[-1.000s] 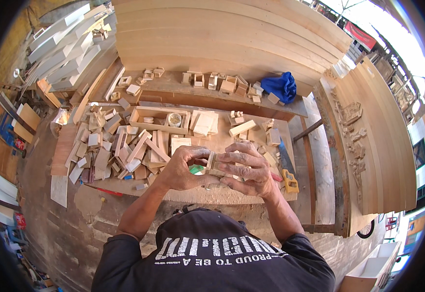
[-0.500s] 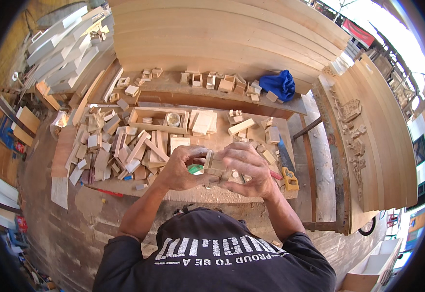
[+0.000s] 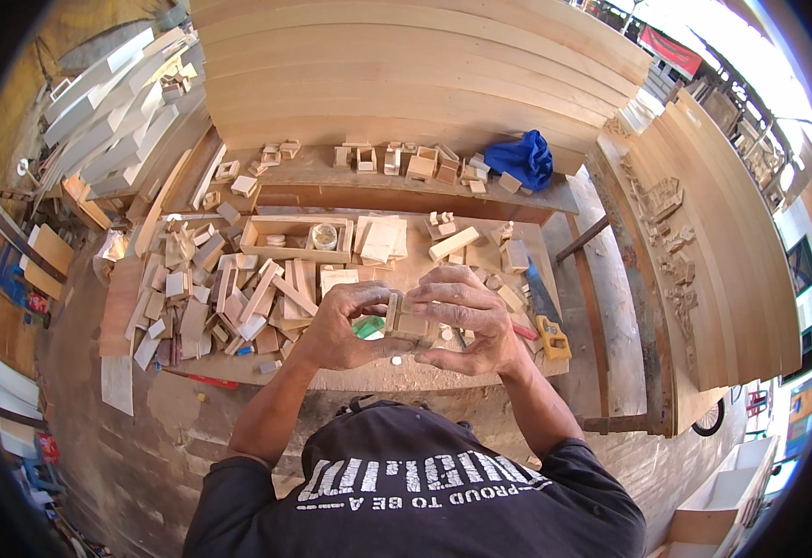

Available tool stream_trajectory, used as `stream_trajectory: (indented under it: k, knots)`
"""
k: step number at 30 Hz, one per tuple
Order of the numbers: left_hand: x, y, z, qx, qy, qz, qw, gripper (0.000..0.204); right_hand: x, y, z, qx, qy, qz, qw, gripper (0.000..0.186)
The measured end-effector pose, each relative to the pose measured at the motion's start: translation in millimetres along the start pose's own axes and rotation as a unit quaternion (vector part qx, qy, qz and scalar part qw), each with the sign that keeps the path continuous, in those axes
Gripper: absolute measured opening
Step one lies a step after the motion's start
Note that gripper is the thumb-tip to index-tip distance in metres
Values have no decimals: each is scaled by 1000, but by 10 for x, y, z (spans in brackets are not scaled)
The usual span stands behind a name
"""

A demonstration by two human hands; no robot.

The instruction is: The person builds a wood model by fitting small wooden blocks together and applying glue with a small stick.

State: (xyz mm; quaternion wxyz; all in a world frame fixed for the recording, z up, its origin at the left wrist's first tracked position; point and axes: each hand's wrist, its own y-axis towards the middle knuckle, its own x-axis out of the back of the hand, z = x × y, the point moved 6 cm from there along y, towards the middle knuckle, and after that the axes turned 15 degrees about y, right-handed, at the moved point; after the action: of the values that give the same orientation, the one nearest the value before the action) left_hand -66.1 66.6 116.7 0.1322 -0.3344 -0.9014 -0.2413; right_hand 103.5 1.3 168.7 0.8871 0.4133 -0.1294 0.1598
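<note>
Between my hands, over the near part of the workbench (image 3: 480,374), is a small wooden piece like a little box (image 3: 409,321). My left hand (image 3: 341,327) pinches its left end, thumb below and fingers above. Dusty fingers of my right hand (image 3: 469,324) curl over the piece's top and right side, the thumb underneath. Its far side is hidden by the fingers. A green object (image 3: 368,327) lies beneath, close to my left fingers. Below the piece sits a small white bit (image 3: 396,361).
Loose wood offcuts (image 3: 248,298) pile up on the left. Behind them stands a wooden tray (image 3: 255,251) with a round tub (image 3: 325,236). A yellow-handled handsaw (image 3: 553,338) lies right. Small wooden boxes (image 3: 422,166) and a blue cloth (image 3: 523,160) line the back shelf, before stacked boards (image 3: 406,74).
The wooden piece has turned slightly in my hands, and my right fingers now lie closer over it. The view has shifted a little.
</note>
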Motion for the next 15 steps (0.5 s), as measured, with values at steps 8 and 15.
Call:
stream_trajectory:
  k: [8,15]
  knots:
    - [-14,-48,76,-1,-20,-6,1000,54,-30,-21,-56,17,-27,5,999,47]
    - [40,-31,-68,-32,49,-50,997,46,39,-9,50,22,-1,-56,998,51]
